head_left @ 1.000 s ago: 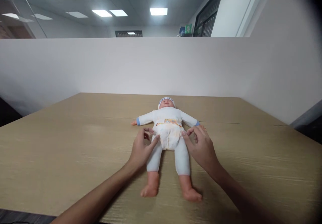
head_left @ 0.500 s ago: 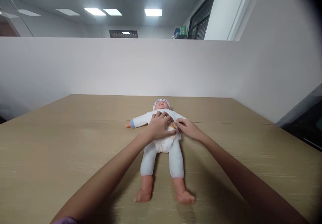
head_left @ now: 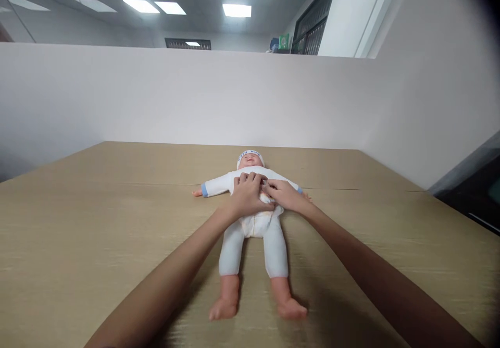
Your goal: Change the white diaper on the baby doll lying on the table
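Observation:
A baby doll [head_left: 275,254] in a white suit with blue cuffs and a white printed headband lies on its back, feet toward me. A white diaper [head_left: 255,225] is around its hips. My left hand [head_left: 248,197] lies over the diaper's front and the doll's belly, fingers apart and pressing down. My right hand [head_left: 284,194] is closed in a pinch on the diaper's side edge near the waist, its fingertips close to those of my left hand. Both hands hide most of the doll's waist.
The doll lies on a wide light-brown table [head_left: 97,244] with a seam across it. A pale partition wall [head_left: 195,98] stands behind the table. At the right edge is a dark object [head_left: 476,186] I cannot make out.
My right hand has moved left across the doll's belly, bringing the diaper's edge toward my left hand. My left hand stays nearly in place. The view has tilted slightly down.

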A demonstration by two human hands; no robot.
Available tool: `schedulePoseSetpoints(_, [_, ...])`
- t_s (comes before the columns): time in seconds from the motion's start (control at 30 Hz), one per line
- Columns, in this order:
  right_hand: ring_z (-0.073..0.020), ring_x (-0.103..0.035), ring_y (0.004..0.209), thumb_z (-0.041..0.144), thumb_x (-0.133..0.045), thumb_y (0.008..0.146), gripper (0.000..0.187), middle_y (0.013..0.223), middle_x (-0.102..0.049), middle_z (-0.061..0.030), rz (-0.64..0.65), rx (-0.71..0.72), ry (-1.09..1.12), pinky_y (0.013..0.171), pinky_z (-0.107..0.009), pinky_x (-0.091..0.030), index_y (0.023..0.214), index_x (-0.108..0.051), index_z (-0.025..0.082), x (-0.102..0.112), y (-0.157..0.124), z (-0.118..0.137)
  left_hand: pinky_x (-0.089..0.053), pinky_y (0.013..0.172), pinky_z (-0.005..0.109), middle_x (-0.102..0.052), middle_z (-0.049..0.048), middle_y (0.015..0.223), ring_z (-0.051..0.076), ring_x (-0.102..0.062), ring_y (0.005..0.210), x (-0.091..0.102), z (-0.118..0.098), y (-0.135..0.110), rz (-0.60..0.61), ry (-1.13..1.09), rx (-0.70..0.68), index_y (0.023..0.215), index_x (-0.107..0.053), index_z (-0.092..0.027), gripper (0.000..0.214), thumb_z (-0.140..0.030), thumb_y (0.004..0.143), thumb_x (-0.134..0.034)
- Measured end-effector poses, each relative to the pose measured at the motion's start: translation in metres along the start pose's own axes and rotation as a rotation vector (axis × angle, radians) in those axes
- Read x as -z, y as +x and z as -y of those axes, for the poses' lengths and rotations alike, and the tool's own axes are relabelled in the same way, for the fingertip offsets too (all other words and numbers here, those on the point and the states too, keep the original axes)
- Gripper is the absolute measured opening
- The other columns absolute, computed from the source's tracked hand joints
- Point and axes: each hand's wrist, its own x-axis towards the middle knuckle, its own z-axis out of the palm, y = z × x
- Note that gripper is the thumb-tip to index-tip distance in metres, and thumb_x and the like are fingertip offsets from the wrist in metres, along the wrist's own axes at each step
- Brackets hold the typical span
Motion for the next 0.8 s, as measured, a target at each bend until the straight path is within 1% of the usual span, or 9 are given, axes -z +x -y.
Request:
schedulePoseSetpoints(0.07, [-0.0161, -0.048, 0.066, 0.045, -0.055, 0.093, 0.035, 0.066, -0.054, 0.0039, -0.03, -0.019, -0.023, 0.062, -0.029, -0.034, 0.068, -0.051, 0.022, -0.005, -0.001, 0.001, -0.036, 0.102, 0.048, -0.062, 0.0074, 0.129, 0.035, -0.048, 0.12, 0.0, 0.001, -0.001, 0.004, -0.025, 0.002, 0.125, -0.054, -0.024, 0.065, -0.05, 0.07, -0.079])
schedulePoseSetpoints(0.17, [-0.0186, -0.055, 0.074, 0.049, -0.057, 0.095, 0.03, 0.079, -0.062, 0.0008, -0.115, -0.001, -0.032, 0.068, -0.031, -0.042, 0.084, -0.061, 0.022, -0.008, -0.016, 0.003, -0.036, 0.102, 0.048, -0.063, 0.0066, 0.129, 0.034, -0.048, 0.12, -0.001, 0.002, -0.002, -0.011, -0.033, -0.007, 0.126, -0.054, -0.024, 0.067, -0.05, 0.07, -0.079])
schedulePoseSetpoints(0.27, [-0.0228, -0.063, 0.098, 0.045, -0.057, 0.1, 0.026, 0.105, -0.069, -0.0058, -0.23, 0.196, -0.061, 0.09, -0.037, -0.049, 0.105, -0.068, 0.022, -0.01, -0.042, 0.006, -0.036, 0.101, 0.048, -0.063, 0.0072, 0.129, 0.035, -0.049, 0.12, -0.002, 0.003, -0.001, -0.004, -0.039, -0.002, 0.129, -0.054, -0.024, 0.067, -0.054, 0.073, -0.078])
schedulePoseSetpoints(0.33, [-0.0251, -0.06, 0.12, 0.039, -0.054, 0.104, 0.027, 0.125, -0.068, -0.008, -0.248, 0.35, -0.094, 0.108, -0.042, -0.045, 0.12, -0.069, 0.024, -0.013, -0.058, 0.005, -0.035, 0.101, 0.049, -0.063, 0.0076, 0.13, 0.035, -0.048, 0.12, -0.002, 0.003, -0.001, 0.006, -0.041, -0.001, 0.13, -0.054, -0.024, 0.066, -0.055, 0.076, -0.077])
schedulePoseSetpoints(0.4, [-0.0257, -0.052, 0.137, 0.035, -0.049, 0.107, 0.035, 0.142, -0.063, -0.0076, -0.213, 0.425, -0.116, 0.119, -0.046, -0.038, 0.139, -0.063, 0.027, -0.016, -0.069, -0.001, -0.035, 0.102, 0.049, -0.063, 0.0074, 0.13, 0.035, -0.048, 0.121, -0.002, 0.003, -0.002, 0.007, -0.044, 0.0, 0.129, -0.054, -0.024, 0.064, -0.053, 0.077, -0.076])
schedulePoseSetpoints(0.5, [-0.0256, -0.044, 0.146, 0.033, -0.042, 0.11, 0.046, 0.157, -0.052, -0.0064, -0.161, 0.458, -0.139, 0.123, -0.05, -0.034, 0.156, -0.048, 0.03, -0.02, -0.075, -0.014, -0.035, 0.103, 0.05, -0.064, 0.0071, 0.128, 0.035, -0.049, 0.12, -0.003, 0.003, -0.002, -0.009, -0.051, 0.0, 0.128, -0.054, -0.024, 0.062, -0.048, 0.075, -0.077])
schedulePoseSetpoints(0.63, [-0.0254, -0.041, 0.149, 0.037, -0.038, 0.11, 0.051, 0.163, -0.045, -0.0037, -0.129, 0.489, -0.162, 0.124, -0.052, -0.032, 0.161, -0.04, 0.033, -0.02, -0.075, -0.024, -0.036, 0.104, 0.053, -0.065, 0.0069, 0.126, 0.036, -0.05, 0.119, -0.002, 0.003, -0.003, -0.029, -0.083, -0.012, 0.13, -0.055, -0.025, 0.064, -0.045, 0.074, -0.08])
schedulePoseSetpoints(0.7, [-0.025, -0.039, 0.151, 0.038, -0.037, 0.111, 0.052, 0.164, -0.044, -0.0028, -0.127, 0.51, -0.149, 0.125, -0.052, -0.031, 0.162, -0.036, 0.034, -0.017, -0.075, -0.027, -0.037, 0.106, 0.053, -0.065, 0.0064, 0.128, 0.034, -0.052, 0.121, 0.003, 0.005, -0.005, -0.014, -0.183, -0.036, 0.134, -0.053, -0.026, 0.068, -0.047, 0.075, -0.081])
schedulePoseSetpoints(0.8, [-0.0234, -0.039, 0.152, 0.036, -0.032, 0.112, 0.051, 0.164, -0.045, -0.0021, -0.22, 0.492, -0.129, 0.126, -0.051, -0.03, 0.163, -0.036, 0.034, -0.011, -0.074, -0.034, -0.043, 0.106, 0.045, -0.061, 0.0068, 0.14, 0.028, -0.056, 0.122, 0.014, 0.017, -0.013, -0.027, -0.414, -0.098, 0.137, -0.05, -0.027, 0.056, -0.052, 0.091, -0.069])
